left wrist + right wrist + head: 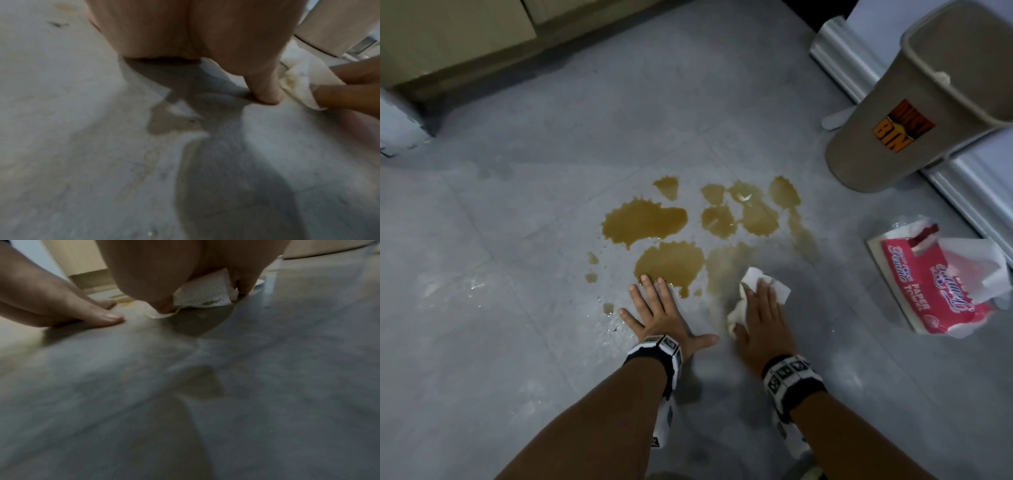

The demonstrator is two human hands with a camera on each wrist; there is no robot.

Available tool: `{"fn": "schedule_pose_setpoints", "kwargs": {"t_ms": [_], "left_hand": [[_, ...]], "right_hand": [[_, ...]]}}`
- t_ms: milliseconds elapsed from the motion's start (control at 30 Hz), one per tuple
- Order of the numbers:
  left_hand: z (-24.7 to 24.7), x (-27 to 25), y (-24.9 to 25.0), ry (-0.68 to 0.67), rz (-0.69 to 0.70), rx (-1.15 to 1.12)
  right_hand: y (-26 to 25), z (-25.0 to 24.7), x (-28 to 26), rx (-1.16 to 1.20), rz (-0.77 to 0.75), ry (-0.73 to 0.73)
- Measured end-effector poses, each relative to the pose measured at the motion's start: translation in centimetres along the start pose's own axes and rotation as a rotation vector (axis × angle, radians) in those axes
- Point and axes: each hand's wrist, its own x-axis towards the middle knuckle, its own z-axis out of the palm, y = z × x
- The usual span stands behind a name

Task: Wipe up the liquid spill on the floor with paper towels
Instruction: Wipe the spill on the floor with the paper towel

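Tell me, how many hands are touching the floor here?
2. The bare left hand lies flat on the grey tiled floor by the brown spill; the right hand presses a crumpled white paper towel down.

You are looking down at a grey tiled floor point(517, 342). A brown liquid spill point(645, 222) lies in several separate puddles at the centre of the frame, with small droplets to its lower left. Your left hand point(661, 318) rests flat on the floor at the spill's lower edge; just right of it a white paper towel point(756, 294) lies pressed to the floor. A torn paper towel pack point(935, 284) lies at right, a beige dustbin point(914, 113) stands upper right.
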Motion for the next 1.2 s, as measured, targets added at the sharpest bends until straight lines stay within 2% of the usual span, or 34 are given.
{"fn": "schedule_pose_setpoints", "kwargs": {"t_ms": [100, 167, 233, 333, 433, 500, 667, 733, 800, 867, 900, 967, 1067, 1200], "left_hand": [[0.1, 0.3, -0.1, 0.01, 0.002, 0.017], [0.2, 0.3, 0.0, 0.01, -0.008, 0.01], [0.3, 0.4, 0.0, 0.011, -0.01, 0.007], [0.2, 0.4, -0.1, 0.011, -0.007, -0.005], [0.2, 0.4, 0.0, 0.01, 0.003, -0.01], [0.2, 0.3, -0.2, 0.019, 0.012, -0.002], [0.1, 0.3, 0.0, -0.01, -0.001, 0.027], [-0.5, 0.1, -0.1, -0.009, 0.001, 0.055], [-1.6, -0.2, -0.4, 0.089, 0.023, 0.025], [-3.4, -0.2, -1.3, 0.248, 0.041, -0.058], [-4.4, 0.1, -1.7, 0.282, 0.008, -0.1], [-5.7, 1.0, -2.4, 0.231, -0.155, -0.171], [-5.5, 2.3, -3.1, 0.077, -0.379, -0.212], [-4.2, 3.0, -3.7, 0.065, -0.377, -0.191]], "right_hand": [[2.9, -0.7, 2.3, -0.04, 0.111, 0.069], [1.7, -1.3, 4.6, -0.015, 0.19, 0.078], [-0.6, -1.3, 6.1, 0.003, 0.194, 0.079], [-3.2, -0.3, 4.3, -0.034, 0.008, 0.075], [-1.5, -0.3, 1.5, -0.058, -0.191, 0.005], [0.2, -1.3, 1.5, -0.017, -0.224, 0.033], [-0.7, -4.9, 4.1, 0.44, 0.085, 0.051], [-0.8, -5.9, 5.4, 0.559, 0.157, 0.034], [-0.1, -6.5, 6.1, 0.593, 0.308, 0.033], [0.9, -6.6, 6.3, 0.574, 0.498, 0.103], [1.1, -6.6, 6.3, 0.565, 0.556, 0.143], [1.3, -6.4, 6.3, 0.495, 0.577, 0.193], [0.8, -6.3, 5.6, 0.302, 0.505, 0.261], [-0.3, -6.2, 3.5, 0.324, 0.393, 0.505]]}}
